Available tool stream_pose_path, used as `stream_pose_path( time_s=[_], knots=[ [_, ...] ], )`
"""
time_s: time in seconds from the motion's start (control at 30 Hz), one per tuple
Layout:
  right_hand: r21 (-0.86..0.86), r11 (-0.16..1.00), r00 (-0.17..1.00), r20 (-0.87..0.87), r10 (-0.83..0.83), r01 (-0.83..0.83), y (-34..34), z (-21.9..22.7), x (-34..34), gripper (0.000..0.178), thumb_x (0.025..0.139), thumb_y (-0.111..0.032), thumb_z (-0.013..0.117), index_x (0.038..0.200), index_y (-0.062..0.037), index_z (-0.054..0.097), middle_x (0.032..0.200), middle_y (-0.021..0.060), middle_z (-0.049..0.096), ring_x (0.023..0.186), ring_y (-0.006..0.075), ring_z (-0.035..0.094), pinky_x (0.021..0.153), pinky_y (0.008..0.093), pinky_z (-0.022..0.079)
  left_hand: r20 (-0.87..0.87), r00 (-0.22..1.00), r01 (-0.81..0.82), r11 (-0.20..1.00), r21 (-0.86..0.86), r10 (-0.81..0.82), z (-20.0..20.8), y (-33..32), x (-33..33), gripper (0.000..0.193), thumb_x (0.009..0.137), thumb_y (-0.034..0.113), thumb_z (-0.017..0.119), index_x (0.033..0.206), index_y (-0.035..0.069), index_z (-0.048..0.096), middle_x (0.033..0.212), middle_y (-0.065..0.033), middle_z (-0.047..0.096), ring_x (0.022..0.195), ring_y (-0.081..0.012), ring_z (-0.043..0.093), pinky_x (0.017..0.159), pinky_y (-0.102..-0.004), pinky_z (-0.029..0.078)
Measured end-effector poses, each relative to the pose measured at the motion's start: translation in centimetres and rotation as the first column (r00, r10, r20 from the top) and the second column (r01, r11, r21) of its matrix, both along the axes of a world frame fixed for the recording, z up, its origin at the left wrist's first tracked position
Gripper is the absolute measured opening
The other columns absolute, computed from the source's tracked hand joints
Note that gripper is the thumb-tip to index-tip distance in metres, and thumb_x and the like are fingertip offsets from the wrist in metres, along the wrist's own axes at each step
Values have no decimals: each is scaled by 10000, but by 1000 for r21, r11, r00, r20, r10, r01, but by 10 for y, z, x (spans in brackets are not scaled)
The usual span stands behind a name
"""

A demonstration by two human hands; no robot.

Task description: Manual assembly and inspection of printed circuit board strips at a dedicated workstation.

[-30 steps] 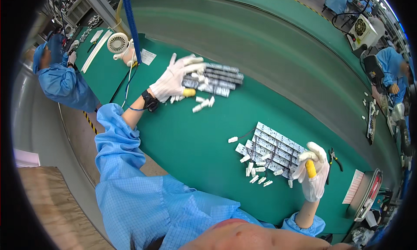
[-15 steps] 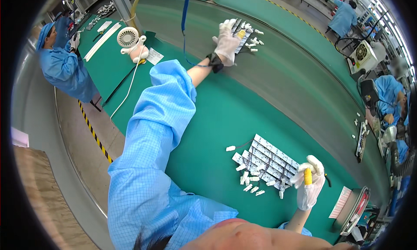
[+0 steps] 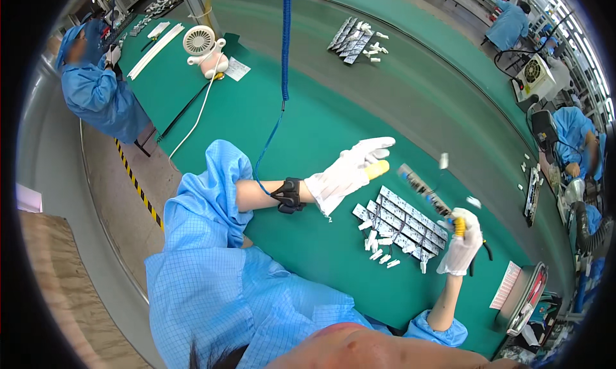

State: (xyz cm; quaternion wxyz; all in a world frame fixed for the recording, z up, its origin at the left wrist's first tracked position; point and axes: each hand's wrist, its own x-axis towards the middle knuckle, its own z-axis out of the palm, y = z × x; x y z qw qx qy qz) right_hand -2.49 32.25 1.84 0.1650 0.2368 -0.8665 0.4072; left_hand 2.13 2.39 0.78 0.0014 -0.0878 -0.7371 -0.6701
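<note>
White paper slip (image 3: 507, 284) right of strip pile (image 3: 401, 224); left hand (image 3: 350, 170) spread above pile; right hand (image 3: 462, 244) pinching one blurred strip (image 3: 423, 190).

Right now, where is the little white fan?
In the head view, the small white desk fan stands at the far left of the green bench, beside a white paper slip.

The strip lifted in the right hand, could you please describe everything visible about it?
The strip is a long, narrow grey piece with small dark and pale segments along it, blurred here. It slants up and to the left from the white-gloved right hand, which grips its lower end, above the stack of similar strips on the green table. The left hand hangs open close to its upper end, not touching.
</note>
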Motion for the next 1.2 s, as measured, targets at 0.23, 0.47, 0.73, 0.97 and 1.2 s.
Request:
stream_pose_path(
  time_s=[0.23, 0.47, 0.73, 0.97, 1.2],
  knots=[
    [98, 993, 915, -391, 101, -68, -26, 31, 37, 217, 848, -163, 514, 946, -2, 623, 933, 161, 628, 903, 299, 602, 859, 410, 460, 176, 796, 226, 555, 801, -579, 24, -7, 11, 974, 790, 750, 300, 1402, -2, 206, 1029, -263, 590, 905, -306, 584, 811, -390, 448],
    [-136, 990, 962, -265, -61, 26, -18, 18, 29, 285, 845, -239, 494, 890, 9, 627, 968, 165, 616, 877, 283, 609, 773, 343, 488, -41, 723, 115, 62, 991, -689, 10, -13, 5, 1074, 724, 809, 134, 1384, -34, 212, 1064, -301, 556, 976, -398, 551, 931, -488, 368],
    [236, 967, 910, -371, 184, -99, -17, 23, 48, 173, 736, -18, 656, 907, -16, 635, 1028, 186, 608, 1007, 323, 587, 864, 381, 483, 230, 881, 316, 877, 363, -413, 26, -2, 11, 463, 884, 297, 560, 1193, -42, 495, 1093, -136, 595, 972, -167, 588, 865, -308, 457],
    [-467, 884, 783, 547, 295, -8, -29, 39, 37, 569, 873, -347, 584, 1273, 11, 397, 875, 85, 594, 671, 112, 584, 618, 222, 470, 133, 969, 165, 943, 289, -210, 30, -6, 22, 454, 849, 228, 634, 1204, -21, 499, 1095, -133, 601, 1003, -154, 580, 879, -286, 465],
    [-650, 751, 771, 536, 344, 117, -9, 32, 30, 302, 895, -122, 524, 1144, 44, 487, 698, 59, 589, 455, 80, 501, 394, 166, 397, -48, 993, 108, 992, 70, -104, 24, -4, 21, 521, 737, 70, 716, 1202, -28, 502, 1025, -129, 628, 910, -163, 622, 810, -273, 501]
  ],
)
